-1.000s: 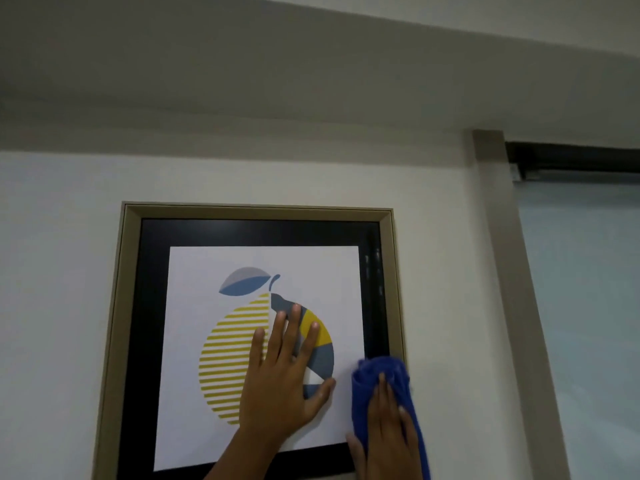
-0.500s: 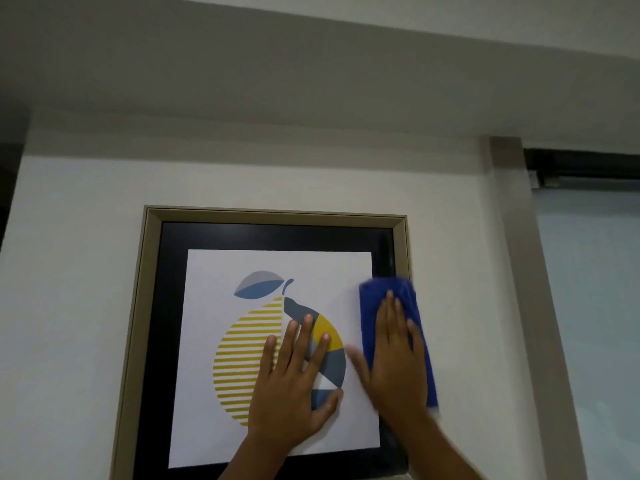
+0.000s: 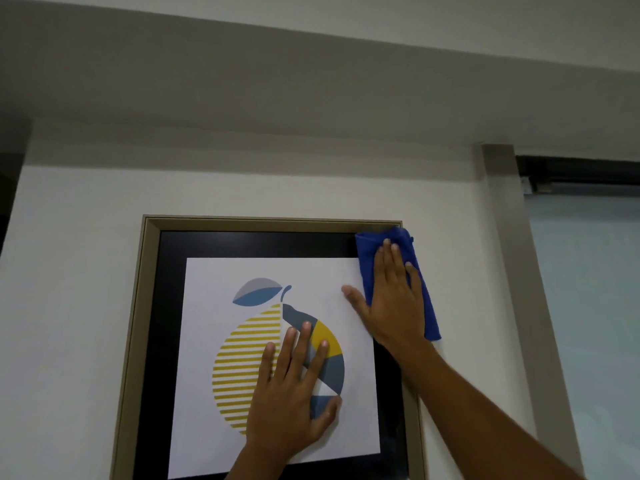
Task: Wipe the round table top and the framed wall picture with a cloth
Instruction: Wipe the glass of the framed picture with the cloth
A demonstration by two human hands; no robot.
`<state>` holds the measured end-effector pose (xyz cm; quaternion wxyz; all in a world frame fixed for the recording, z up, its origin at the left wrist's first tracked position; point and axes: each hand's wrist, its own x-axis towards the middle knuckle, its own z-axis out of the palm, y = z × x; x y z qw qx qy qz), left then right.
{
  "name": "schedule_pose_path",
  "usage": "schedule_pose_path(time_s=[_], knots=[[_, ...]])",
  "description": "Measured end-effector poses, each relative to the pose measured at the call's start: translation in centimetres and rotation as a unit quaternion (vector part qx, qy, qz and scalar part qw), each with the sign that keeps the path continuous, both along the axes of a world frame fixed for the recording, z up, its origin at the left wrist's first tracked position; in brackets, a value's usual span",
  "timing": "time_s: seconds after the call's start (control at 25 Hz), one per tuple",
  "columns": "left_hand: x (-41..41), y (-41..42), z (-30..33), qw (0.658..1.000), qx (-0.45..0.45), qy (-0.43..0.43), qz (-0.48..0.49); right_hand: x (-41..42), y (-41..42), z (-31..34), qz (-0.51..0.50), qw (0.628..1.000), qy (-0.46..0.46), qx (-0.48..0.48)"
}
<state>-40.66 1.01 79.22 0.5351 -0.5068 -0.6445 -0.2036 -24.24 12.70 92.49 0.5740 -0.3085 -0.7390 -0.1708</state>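
White wall, framed picture [image 3: 149, 341]: right hand [image 3: 394, 306], flat on blue cloth [image 3: 420, 289], now higher at top-right corner; left hand [image 3: 291, 400] flat, unmoved.

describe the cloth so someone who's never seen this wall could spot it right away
Find the framed picture on the white wall, then go to its upper right corner. The cloth lies there, pressed flat under the right hand. It is the only bright blue, soft, folded thing in view, overlapping the frame's edge.

white wall [image 3: 79, 258], grey ceiling [image 3: 277, 81], frosted window [image 3: 588, 306]
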Motion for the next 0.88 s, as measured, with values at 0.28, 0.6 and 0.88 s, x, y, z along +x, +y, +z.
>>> schedule_pose_path(time_s=[0.28, 0.6, 0.88], knots=[[0.2, -0.4, 0.0, 1.0, 0.009, 0.026, 0.002, -0.6, -1.8, -20.7, 0.05, 0.995, -0.023, -0.088], [-0.1, -0.3, -0.3, 0.999, 0.015, 0.034, -0.002, -0.2, -0.2, -0.7, 0.065, 0.997, 0.034, -0.011], [0.2, -0.1, -0.3, 0.999, 0.022, 0.044, 0.008, -3.5, -0.6, -18.4, 0.073, 0.992, 0.088, -0.06]])
